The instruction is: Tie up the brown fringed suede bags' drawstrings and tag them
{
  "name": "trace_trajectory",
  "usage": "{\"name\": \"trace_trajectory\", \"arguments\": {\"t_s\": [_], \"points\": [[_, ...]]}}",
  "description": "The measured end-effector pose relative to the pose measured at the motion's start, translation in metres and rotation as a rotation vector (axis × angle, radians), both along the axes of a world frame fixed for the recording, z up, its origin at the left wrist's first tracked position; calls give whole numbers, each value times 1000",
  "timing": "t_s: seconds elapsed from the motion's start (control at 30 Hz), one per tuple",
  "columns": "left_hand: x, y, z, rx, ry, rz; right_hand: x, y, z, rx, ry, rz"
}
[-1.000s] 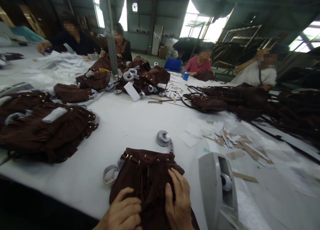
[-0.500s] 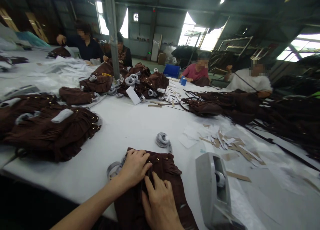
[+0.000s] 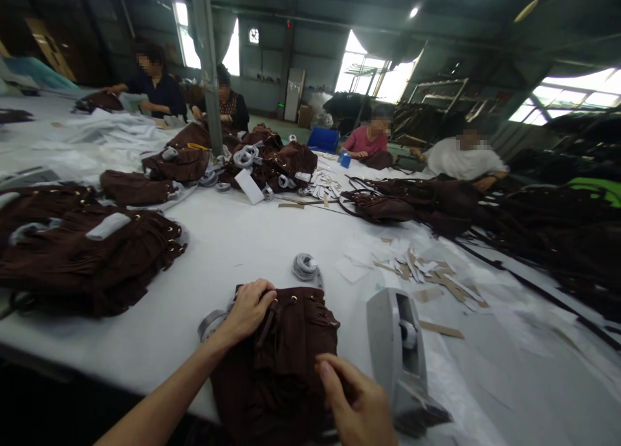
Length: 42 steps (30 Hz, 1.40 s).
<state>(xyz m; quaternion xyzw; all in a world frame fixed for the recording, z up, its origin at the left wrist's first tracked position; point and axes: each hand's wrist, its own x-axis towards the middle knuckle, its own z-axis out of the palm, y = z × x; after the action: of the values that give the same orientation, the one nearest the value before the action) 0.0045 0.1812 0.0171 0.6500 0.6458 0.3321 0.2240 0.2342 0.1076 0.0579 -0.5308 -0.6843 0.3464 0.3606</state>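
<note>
A dark brown fringed bag (image 3: pixel 295 342) with gold eyelets along its top lies on the white table in front of me. My left hand (image 3: pixel 252 307) grips its upper left edge, fingers curled together over the rim beside a hanging brown strap. At the bag's lower right side is my right hand (image 3: pixel 356 394), its thumb and forefinger drawn together in a pinch. What sits between those fingertips, if anything, is too small to make out. A wrapped grey coil (image 3: pixel 305 267) rests just beyond the top edge, and another grey wrapped piece (image 3: pixel 212 323) shows at the left.
A grey tape dispenser (image 3: pixel 395 342) stands right of the bag. Paper and cardboard strips (image 3: pixel 427 271) lie behind it. More brown bags (image 3: pixel 97 252) are piled left, with others (image 3: pixel 276 161) by a metal post (image 3: pixel 207 77). Several people sit across the table.
My right hand has moved from the bag's middle to its lower right side and closed into a pinch. The left hand stays at the top edge. The view has shifted slightly.
</note>
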Motion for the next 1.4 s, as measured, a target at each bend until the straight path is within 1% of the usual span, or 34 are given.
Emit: {"name": "trace_trajectory", "arguments": {"t_s": [0.03, 0.07, 0.13, 0.17, 0.23, 0.3, 0.4, 0.5, 0.57, 0.63, 0.7, 0.77, 0.83, 0.9, 1.07, 1.13, 1.2, 1.27, 1.33, 1.4], "points": [[2, -1, 2, 5, 0, -5, -12, 12, -1, -163, 70, 11], [3, -3, 3, 14, 2, -5, -25, 21, -4, -286, 129, 37], [6, -6, 4, 48, 4, 8, -53, 33, -16, -436, 205, 91], [7, -8, 3, 73, 2, 23, -66, 35, -23, -477, 241, 103], [9, -12, -2, 134, -5, 61, -83, 35, -36, -502, 324, 88], [12, -20, -9, 192, -17, 101, -87, 33, -43, -508, 417, 50], [19, -42, -16, 263, -31, 143, -76, 32, -41, -582, 524, 31], [30, -71, -14, 293, 25, 107, -59, 36, -33, -639, 558, 55], [38, -86, -8, 298, 119, 40, -53, 41, -29, -634, 561, 69], [45, -93, -2, 280, 225, -58, -50, 46, -29, -609, 569, 75], [47, -92, 2, 231, 304, -157, -50, 50, -31, -588, 565, 67], [43, -89, 5, 184, 352, -215, -48, 52, -35, -585, 553, 52], [30, -88, 6, 160, 387, -261, -45, 55, -38, -597, 546, 41], [9, -94, 9, 144, 418, -316, -42, 57, -42, -608, 557, 33], [-54, -123, 13, 103, 482, -446, -40, 60, -48, -638, 550, 85], [-72, -132, 12, 77, 486, -449, -41, 59, -50, -613, 531, 120], [-83, -133, 12, 61, 466, -400, -42, 56, -52, -569, 506, 136], [-88, -128, 15, 60, 448, -303, -42, 52, -53, -509, 449, 143], [-88, -117, 22, 35, 463, -222, -41, 48, -54, -439, 366, 154], [-86, -104, 32, -53, 500, -184, -40, 45, -56, -386, 299, 175]]}}
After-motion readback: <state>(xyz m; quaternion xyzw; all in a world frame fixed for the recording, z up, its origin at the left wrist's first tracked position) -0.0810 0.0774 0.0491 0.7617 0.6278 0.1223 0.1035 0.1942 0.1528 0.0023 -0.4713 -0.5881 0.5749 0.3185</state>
